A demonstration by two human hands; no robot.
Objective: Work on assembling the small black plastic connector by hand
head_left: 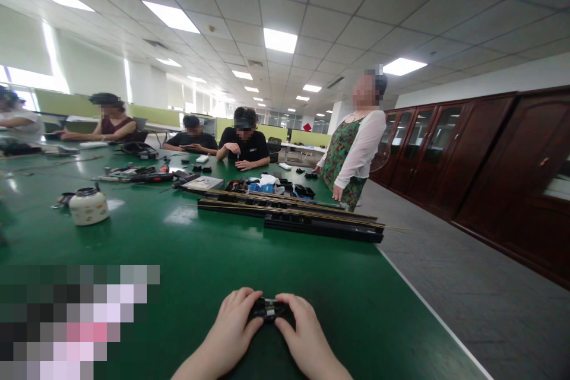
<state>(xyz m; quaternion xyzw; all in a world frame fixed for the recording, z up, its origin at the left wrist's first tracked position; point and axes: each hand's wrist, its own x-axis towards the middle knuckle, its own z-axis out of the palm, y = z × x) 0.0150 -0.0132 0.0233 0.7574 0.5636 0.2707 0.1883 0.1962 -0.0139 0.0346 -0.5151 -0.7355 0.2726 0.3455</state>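
Note:
Both my hands rest on the green table [187, 249] at the bottom middle of the view. Between them sits a small black part [268, 309] with a pale strip on top. My left hand [231, 329] grips its left end with curled fingers. My right hand [303, 332] grips its right end the same way. The underside of the part is hidden by my fingers.
Long black rails [294, 219] lie across the table ahead, with a box of small parts [267, 187] behind them. A white jar [88, 206] stands at left. Several seated people work at the far end; one person [354, 148] stands by the table's right edge. Dark wooden cabinets [490, 154] line the right wall.

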